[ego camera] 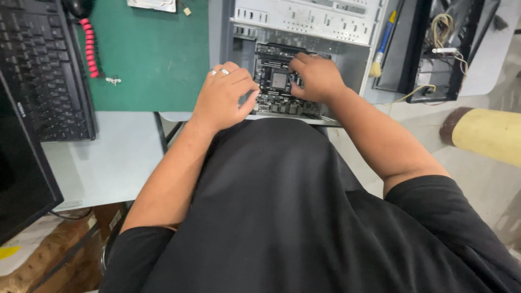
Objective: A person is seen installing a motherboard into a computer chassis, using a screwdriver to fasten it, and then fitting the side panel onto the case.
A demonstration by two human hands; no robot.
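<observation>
Below, both curled hands on the dark motherboard: left hand at its edge, right hand pressing fingertips down.

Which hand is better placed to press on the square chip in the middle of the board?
Probably the right hand: its fingers rest on the board beside the chip. The left hand sits at the board's left edge.

- A dark circuit board lies flat inside an open grey computer case, which lies on its side at the table's edge.
- The board is black and crowded with small components, with a square silver chip near its middle.
- Both hands cover parts of the board's left and right sides.
</observation>
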